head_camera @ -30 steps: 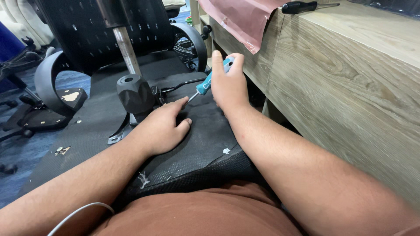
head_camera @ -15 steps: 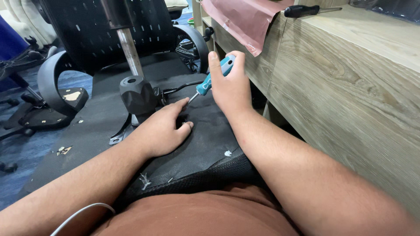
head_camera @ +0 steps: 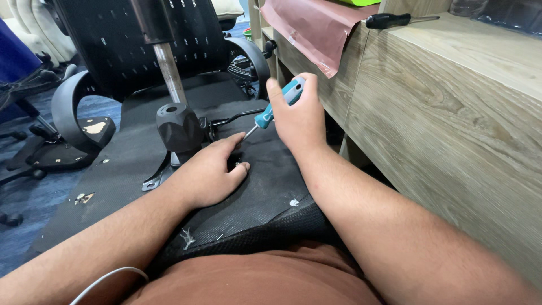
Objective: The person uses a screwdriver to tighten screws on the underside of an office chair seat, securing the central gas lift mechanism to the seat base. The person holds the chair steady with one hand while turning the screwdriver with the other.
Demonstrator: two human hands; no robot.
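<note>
An office chair lies upturned across my lap, its black seat underside [head_camera: 265, 186] facing up. My left hand [head_camera: 209, 172] rests flat on that underside, fingers near a small screw spot. My right hand [head_camera: 299, 116] grips a screwdriver with a teal and white handle [head_camera: 279, 104], its metal tip angled down to the underside just beyond my left fingertips. The chair's black mechanism hub [head_camera: 179, 129] with its chrome gas cylinder [head_camera: 169, 68] stands just left of my left hand.
A wooden desk side [head_camera: 451, 124] rises close on the right, with a black-handled screwdriver [head_camera: 389, 21] and a pink sheet [head_camera: 316, 28] on top. The chair's mesh back [head_camera: 158, 39] and armrests [head_camera: 73, 113] lie beyond. White debris specks dot the underside.
My right hand has tilted the screwdriver slightly, keeping its tip at the same spot. My left hand stays flat on the underside.
</note>
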